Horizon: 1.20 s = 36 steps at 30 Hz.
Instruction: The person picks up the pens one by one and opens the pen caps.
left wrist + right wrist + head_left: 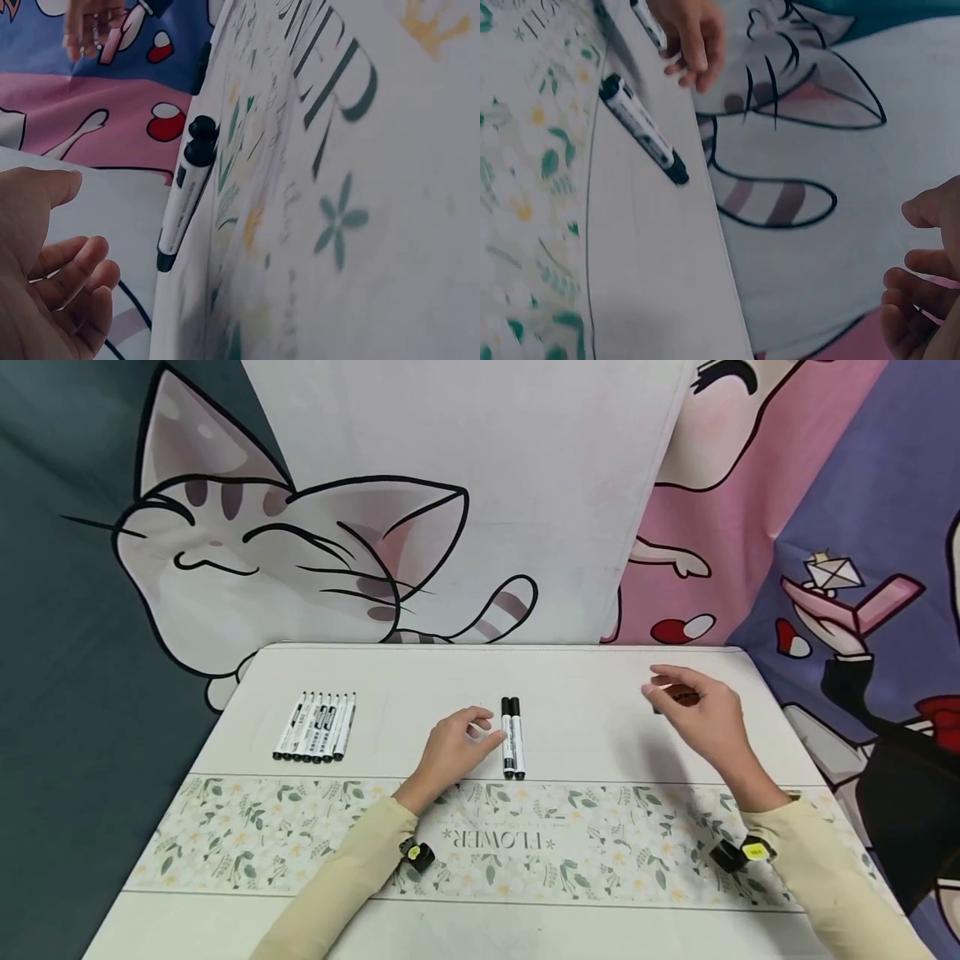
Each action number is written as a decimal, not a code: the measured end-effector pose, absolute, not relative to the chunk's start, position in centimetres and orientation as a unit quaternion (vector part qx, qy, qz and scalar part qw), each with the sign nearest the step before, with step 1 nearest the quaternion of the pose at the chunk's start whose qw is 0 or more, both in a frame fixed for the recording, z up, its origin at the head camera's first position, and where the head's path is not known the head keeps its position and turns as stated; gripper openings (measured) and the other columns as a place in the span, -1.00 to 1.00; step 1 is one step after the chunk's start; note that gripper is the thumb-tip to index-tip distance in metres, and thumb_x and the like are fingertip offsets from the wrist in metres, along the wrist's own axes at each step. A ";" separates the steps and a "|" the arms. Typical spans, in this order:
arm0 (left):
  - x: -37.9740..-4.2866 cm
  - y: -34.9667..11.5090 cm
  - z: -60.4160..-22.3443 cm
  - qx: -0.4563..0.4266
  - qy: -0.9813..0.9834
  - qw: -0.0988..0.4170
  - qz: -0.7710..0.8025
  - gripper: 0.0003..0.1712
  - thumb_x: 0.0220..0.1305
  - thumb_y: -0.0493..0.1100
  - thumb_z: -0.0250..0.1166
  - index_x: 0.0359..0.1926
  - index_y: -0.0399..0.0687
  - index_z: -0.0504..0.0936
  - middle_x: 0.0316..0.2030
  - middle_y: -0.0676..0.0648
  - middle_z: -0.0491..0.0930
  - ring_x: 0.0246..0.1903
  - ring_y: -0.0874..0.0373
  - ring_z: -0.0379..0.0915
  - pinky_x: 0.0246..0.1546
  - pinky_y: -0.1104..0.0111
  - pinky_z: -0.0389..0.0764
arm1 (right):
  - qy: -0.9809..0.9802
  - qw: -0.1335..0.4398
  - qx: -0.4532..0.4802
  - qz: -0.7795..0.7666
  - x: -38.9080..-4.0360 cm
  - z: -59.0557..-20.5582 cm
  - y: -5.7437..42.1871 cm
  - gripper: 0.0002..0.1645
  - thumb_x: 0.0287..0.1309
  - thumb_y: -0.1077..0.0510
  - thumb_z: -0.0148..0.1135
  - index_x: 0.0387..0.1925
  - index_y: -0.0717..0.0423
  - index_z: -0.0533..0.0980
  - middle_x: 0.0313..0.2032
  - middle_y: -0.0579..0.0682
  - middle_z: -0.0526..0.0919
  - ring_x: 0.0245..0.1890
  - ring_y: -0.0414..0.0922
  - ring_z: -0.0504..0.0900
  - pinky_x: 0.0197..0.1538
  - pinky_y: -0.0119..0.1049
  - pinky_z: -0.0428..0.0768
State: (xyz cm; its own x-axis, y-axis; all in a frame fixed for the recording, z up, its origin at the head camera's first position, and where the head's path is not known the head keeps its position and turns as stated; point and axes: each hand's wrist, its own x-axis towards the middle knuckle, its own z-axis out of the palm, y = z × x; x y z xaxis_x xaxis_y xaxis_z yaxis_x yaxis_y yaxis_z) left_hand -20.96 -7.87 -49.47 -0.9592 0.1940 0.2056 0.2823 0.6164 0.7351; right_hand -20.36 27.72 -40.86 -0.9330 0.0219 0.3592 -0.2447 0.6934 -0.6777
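Two black-and-white markers (pixel 512 739) lie side by side on the table, black caps pointing away from me. My left hand (pixel 453 745) is just left of them, fingers loosely bent and nothing held; in the left wrist view its thumb and fingers stand apart, near the markers (pixel 184 199). Farther right, my right hand (pixel 697 710) hovers over the table with thumb and fingers spread apart. Behind its fingers a dark object (pixel 684 696) is partly hidden. The right wrist view shows that hand (pixel 926 277) holding nothing.
A row of several white markers (pixel 315 727) lies at the left of the table, narrow tips facing away. A flower-print band (pixel 300 835) crosses the white tabletop (pixel 585 693). Cartoon cloths (pixel 480 527) hang behind the table's far edge.
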 end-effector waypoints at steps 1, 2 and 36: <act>-21.0 -7.7 -49.5 -0.134 -0.897 0.051 -0.418 -0.48 0.31 0.14 0.41 0.13 -0.08 0.68 -0.16 0.06 0.71 -0.21 0.14 0.62 -0.22 0.23 0.60 | -0.901 0.173 0.075 0.391 -20.1 -40.9 27.3 -0.58 0.29 -0.02 0.41 0.14 -0.02 0.68 -0.13 0.08 0.76 -0.33 -0.51 0.57 -0.31 -0.60 0.48; -21.0 -7.5 -49.6 -0.135 -0.896 0.047 -0.420 -0.47 0.31 0.14 0.41 0.14 -0.09 0.68 -0.16 0.05 0.71 -0.22 0.14 0.62 -0.23 0.23 0.60 | -0.899 0.174 0.089 0.392 -19.9 -40.9 26.8 -0.58 0.28 0.01 0.42 0.14 -0.01 0.68 -0.12 0.07 0.76 -0.32 -0.49 0.57 -0.29 -0.61 0.48; -21.9 -5.2 -51.0 -0.049 -0.920 -0.032 -0.387 -0.45 0.18 0.14 0.52 0.05 -0.10 0.68 -0.27 0.03 0.72 -0.32 0.11 0.61 -0.23 0.19 0.58 | -0.882 0.059 0.201 0.421 -19.0 -43.4 18.9 -0.61 0.23 -0.02 0.47 0.07 -0.04 0.69 -0.01 -0.10 0.74 -0.14 -0.16 0.67 -0.16 -0.16 0.67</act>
